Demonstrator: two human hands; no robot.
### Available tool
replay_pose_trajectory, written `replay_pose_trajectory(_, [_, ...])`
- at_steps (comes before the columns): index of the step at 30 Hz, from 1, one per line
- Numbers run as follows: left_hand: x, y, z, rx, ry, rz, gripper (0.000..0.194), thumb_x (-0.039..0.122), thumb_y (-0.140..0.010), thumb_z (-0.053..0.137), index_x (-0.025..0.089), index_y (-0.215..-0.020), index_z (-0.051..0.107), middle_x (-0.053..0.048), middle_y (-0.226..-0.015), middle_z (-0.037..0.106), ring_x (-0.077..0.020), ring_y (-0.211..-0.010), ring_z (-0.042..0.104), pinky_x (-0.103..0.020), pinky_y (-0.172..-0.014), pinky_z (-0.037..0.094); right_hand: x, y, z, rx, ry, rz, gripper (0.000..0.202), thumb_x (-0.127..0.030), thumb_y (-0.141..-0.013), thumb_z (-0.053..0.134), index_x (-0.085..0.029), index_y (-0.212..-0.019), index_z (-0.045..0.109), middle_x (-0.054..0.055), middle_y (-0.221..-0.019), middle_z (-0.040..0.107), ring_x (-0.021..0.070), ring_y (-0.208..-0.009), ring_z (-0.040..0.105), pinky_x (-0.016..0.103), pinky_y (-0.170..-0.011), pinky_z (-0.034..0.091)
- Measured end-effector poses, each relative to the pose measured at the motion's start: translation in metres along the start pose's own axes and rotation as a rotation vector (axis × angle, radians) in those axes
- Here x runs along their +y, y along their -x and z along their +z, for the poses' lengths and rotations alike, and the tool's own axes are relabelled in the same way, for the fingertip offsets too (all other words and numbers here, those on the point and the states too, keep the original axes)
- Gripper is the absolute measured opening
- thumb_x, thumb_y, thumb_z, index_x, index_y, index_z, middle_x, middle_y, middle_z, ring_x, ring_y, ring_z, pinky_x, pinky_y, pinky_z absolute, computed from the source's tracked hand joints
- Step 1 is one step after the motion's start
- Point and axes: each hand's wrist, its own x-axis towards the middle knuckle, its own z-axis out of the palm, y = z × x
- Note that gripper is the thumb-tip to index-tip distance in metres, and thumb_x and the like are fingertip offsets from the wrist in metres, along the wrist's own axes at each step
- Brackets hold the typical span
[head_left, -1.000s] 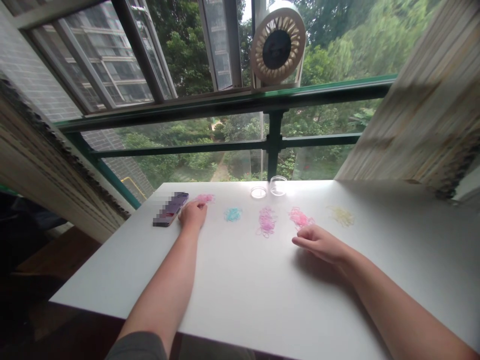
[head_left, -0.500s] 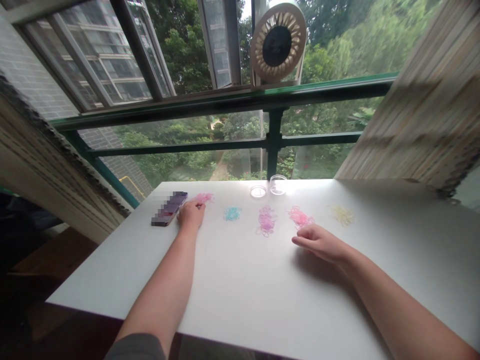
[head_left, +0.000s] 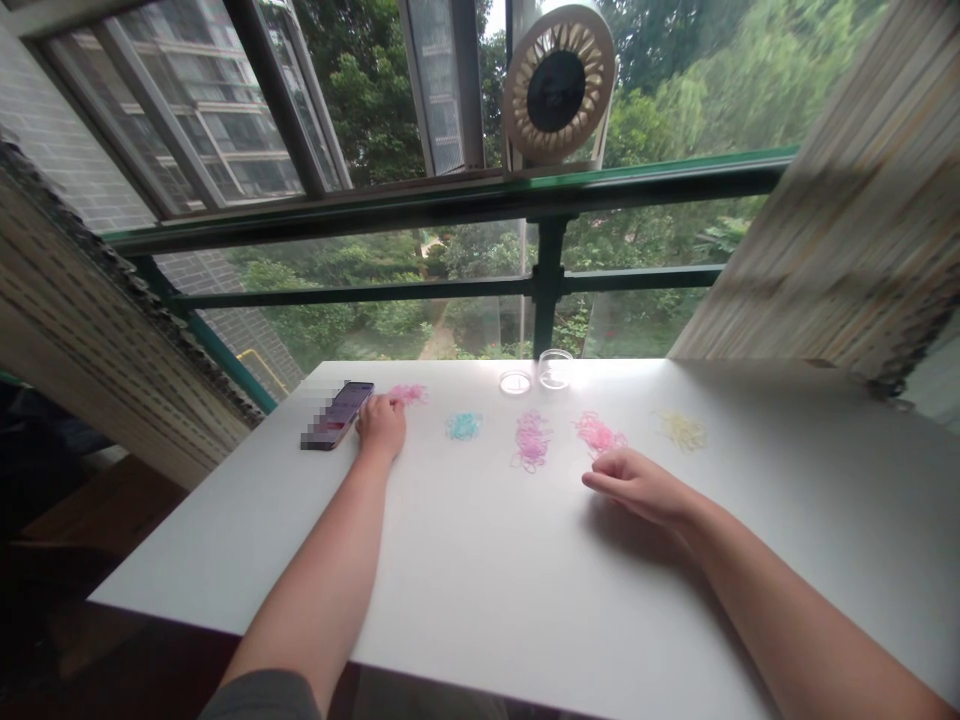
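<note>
My left hand [head_left: 382, 428] rests at the near edge of a pink pile of small rubber bands [head_left: 411, 394], just right of a phone [head_left: 346, 414]. Its fingers are bent down and close together; the fingertips are hidden, so anything between them cannot be seen. My right hand [head_left: 637, 483] hovers slightly over the table, loosely curled with the thumb pointing left, and nothing shows in it. Just beyond it lies a brighter pink pile of bands [head_left: 598, 433]. Between the hands are a blue pile [head_left: 464, 426] and a purple pile [head_left: 533, 441].
A yellow pile of bands [head_left: 682, 430] lies right of the pink one. Two clear round dishes, a flat one [head_left: 515, 382] and a taller one [head_left: 556, 370], stand at the white table's [head_left: 480, 560] far edge. Behind are a green railing [head_left: 450, 205] and a fan [head_left: 559, 88].
My left hand has turned a little, knuckles up, and its fingers have shifted slightly back and left, toward the phone. My right hand stays where it was.
</note>
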Motion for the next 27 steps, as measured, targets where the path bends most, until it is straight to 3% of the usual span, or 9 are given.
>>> replay_pose_trajectory(4, [-0.002,-0.002,-0.002,0.033,0.063,0.028,0.024,0.026,-0.085,0.04,0.015,-0.092,0.061,-0.014,-0.101,0.063,-0.0269,-0.103,0.054,-0.038,-0.092,0.041,0.001,0.0,0.0,0.003,0.015,0.01,0.051,-0.056,-0.079,0.05,-0.018,-0.052,0.031,-0.007,-0.049,0.023,0.0059,-0.045,0.021,0.024,-0.044,0.015])
replay_pose_trajectory(9, [-0.005,-0.002,-0.004,0.066,0.144,0.033,0.022,0.027,-0.086,0.04,0.016,-0.095,0.057,-0.009,-0.093,0.066,-0.0221,-0.088,0.06,-0.031,-0.079,0.046,-0.003,0.001,0.0,0.003,0.006,0.012,0.05,-0.055,-0.079,0.05,-0.018,-0.051,0.031,-0.007,-0.048,0.023,0.0058,-0.044,0.021,0.024,-0.044,0.015])
replay_pose_trajectory(21, [-0.012,-0.003,-0.007,0.06,0.181,-0.015,0.02,0.029,-0.081,0.048,0.016,-0.09,0.061,-0.009,-0.088,0.068,-0.0212,-0.081,0.063,-0.03,-0.074,0.048,-0.006,0.002,-0.001,0.011,-0.009,0.035,0.05,-0.055,-0.077,0.053,-0.018,-0.051,0.032,-0.007,-0.048,0.023,0.0054,-0.044,0.022,0.023,-0.043,0.016])
replay_pose_trajectory(27, [-0.013,-0.004,-0.009,0.092,0.158,0.05,0.015,0.027,-0.076,0.054,0.017,-0.083,0.064,-0.01,-0.1,0.068,-0.0244,-0.099,0.059,-0.035,-0.091,0.043,-0.006,0.002,-0.001,0.011,-0.01,0.034,0.049,-0.054,-0.078,0.052,-0.018,-0.052,0.032,-0.007,-0.049,0.023,0.0055,-0.044,0.022,0.023,-0.043,0.016])
